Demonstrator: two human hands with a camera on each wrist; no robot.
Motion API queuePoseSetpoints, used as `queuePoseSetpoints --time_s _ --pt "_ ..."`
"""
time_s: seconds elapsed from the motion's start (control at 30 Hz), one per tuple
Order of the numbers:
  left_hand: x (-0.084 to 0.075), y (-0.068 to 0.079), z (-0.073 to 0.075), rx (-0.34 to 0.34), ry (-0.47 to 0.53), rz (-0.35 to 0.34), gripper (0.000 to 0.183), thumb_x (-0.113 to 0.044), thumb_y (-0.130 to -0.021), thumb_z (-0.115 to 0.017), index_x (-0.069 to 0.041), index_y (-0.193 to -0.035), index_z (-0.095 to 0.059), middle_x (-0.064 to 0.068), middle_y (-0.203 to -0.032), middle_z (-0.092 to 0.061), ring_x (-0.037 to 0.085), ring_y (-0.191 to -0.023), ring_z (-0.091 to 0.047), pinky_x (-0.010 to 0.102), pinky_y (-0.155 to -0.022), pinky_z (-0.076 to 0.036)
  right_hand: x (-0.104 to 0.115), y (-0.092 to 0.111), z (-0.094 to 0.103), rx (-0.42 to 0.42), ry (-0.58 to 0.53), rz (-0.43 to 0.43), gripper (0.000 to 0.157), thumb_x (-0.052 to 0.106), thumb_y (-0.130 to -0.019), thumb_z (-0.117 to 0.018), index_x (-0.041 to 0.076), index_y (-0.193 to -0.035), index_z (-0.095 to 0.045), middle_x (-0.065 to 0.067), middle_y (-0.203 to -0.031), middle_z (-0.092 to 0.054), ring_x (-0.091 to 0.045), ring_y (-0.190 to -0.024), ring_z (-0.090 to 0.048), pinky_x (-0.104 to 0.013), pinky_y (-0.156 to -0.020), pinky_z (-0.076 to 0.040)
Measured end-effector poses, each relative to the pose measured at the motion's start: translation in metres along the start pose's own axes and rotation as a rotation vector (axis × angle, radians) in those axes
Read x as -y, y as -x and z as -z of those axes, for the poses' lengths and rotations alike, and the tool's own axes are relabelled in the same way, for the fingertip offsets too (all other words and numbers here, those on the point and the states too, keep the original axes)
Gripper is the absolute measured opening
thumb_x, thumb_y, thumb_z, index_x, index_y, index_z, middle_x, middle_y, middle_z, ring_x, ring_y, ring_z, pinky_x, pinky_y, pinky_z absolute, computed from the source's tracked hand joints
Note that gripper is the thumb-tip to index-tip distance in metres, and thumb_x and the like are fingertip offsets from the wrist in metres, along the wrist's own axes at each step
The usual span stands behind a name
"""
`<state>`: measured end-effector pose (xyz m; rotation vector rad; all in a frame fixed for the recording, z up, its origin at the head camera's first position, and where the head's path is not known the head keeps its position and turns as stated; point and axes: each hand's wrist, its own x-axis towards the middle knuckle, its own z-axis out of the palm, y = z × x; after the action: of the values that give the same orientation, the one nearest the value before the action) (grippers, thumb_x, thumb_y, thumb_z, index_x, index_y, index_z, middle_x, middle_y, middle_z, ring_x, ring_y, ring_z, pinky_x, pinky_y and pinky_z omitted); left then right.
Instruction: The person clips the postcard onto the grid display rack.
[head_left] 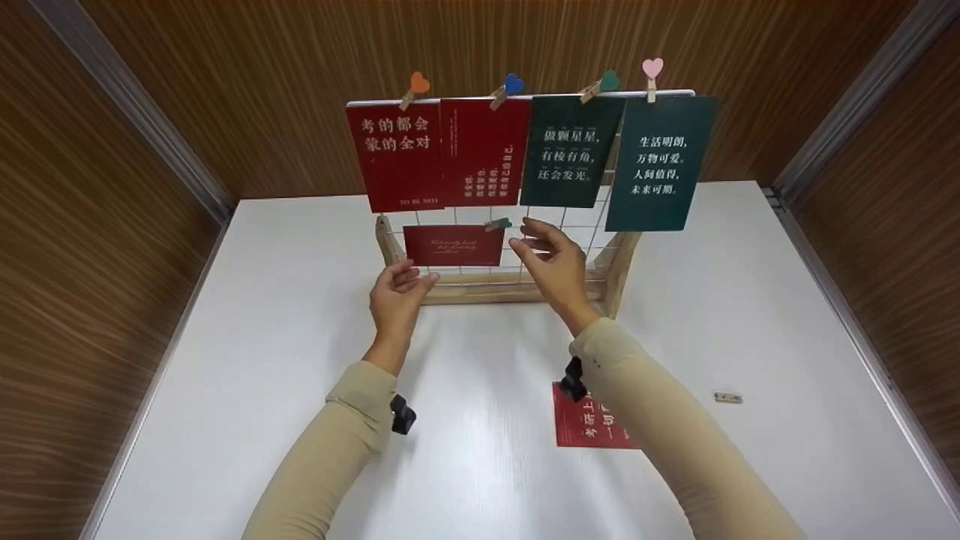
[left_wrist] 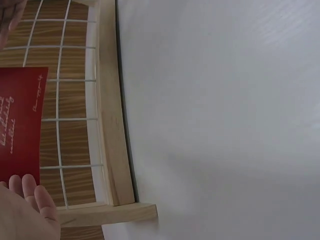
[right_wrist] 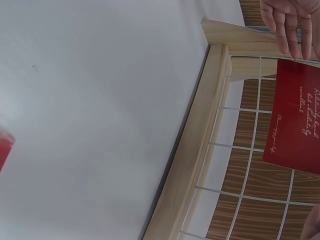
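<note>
A small red card [head_left: 454,246] with white script hangs sideways on the wire grid, its top right corner under a green heart clothespin [head_left: 498,223]. My left hand [head_left: 397,300] is at the card's lower left corner, fingertips at its edge and thumb held apart. In the left wrist view, the fingers [left_wrist: 31,192] of that hand overlap the card's end. Just right of the clothespin is my right hand [head_left: 555,266], with thumb and fingers spread and nothing visible between them. Only a sliver of it enters the right wrist view.
Two red cards [head_left: 397,169] and two green cards [head_left: 574,154] hang along the rack's top under heart clothespins. The rack's wooden base [head_left: 517,292] stands on a white table [head_left: 300,360]. Another red card [head_left: 592,420] lies partly under my right sleeve, with a loose clothespin [head_left: 727,397] farther right.
</note>
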<state>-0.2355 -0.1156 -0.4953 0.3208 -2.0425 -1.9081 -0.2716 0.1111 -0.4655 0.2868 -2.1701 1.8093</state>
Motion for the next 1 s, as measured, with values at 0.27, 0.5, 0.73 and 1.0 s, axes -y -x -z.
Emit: queuePoseSetpoints --time_s 0.27,0.5,0.73,1.0 --pt "0.010 0.017 -0.013 0.067 -0.036 0.012 0.054 -0.010 -0.075 -0.081 0.002 -0.123 -0.058 0.018 -0.116 -0.060 0.027 -0.103 -0.056 0.032 -0.088 -0.047 -0.008 0.008 0.014 0.060 0.047 -0.024 0.057 0.036 -0.083 -0.074 0.008 -0.130 -0.058 -0.007 -0.123 -0.062 -0.016 -0.100 -0.063 -0.034 -0.085 -0.050" --pt "0.021 0.035 -0.024 0.132 -0.079 0.031 0.055 -0.013 -0.076 -0.081 0.001 -0.124 -0.057 0.016 -0.116 -0.059 0.027 -0.105 -0.055 0.036 -0.090 -0.046 0.001 0.015 0.028 0.118 0.088 -0.057 0.056 0.031 -0.086 -0.072 0.009 -0.134 -0.054 -0.009 -0.128 -0.058 -0.021 -0.107 -0.060 -0.036 -0.090 -0.048" --pt "0.030 0.051 -0.037 0.202 -0.086 0.066 0.059 -0.016 -0.076 -0.082 0.000 -0.127 -0.056 0.018 -0.120 -0.058 0.028 -0.106 -0.054 0.034 -0.087 -0.047 -0.018 0.020 0.044 0.154 0.061 -0.057 0.055 0.028 -0.085 -0.074 0.012 -0.133 -0.055 -0.007 -0.127 -0.058 -0.021 -0.108 -0.059 -0.037 -0.090 -0.048" --pt "0.038 0.072 -0.055 0.274 -0.121 0.051 0.059 -0.018 -0.075 -0.082 0.000 -0.125 -0.057 0.018 -0.117 -0.059 0.028 -0.105 -0.056 0.037 -0.087 -0.048 -0.002 0.035 0.060 0.199 0.074 -0.044 0.051 0.013 -0.087 -0.070 0.001 -0.134 -0.051 -0.019 -0.127 -0.055 -0.035 -0.111 -0.057 -0.043 -0.092 -0.047"
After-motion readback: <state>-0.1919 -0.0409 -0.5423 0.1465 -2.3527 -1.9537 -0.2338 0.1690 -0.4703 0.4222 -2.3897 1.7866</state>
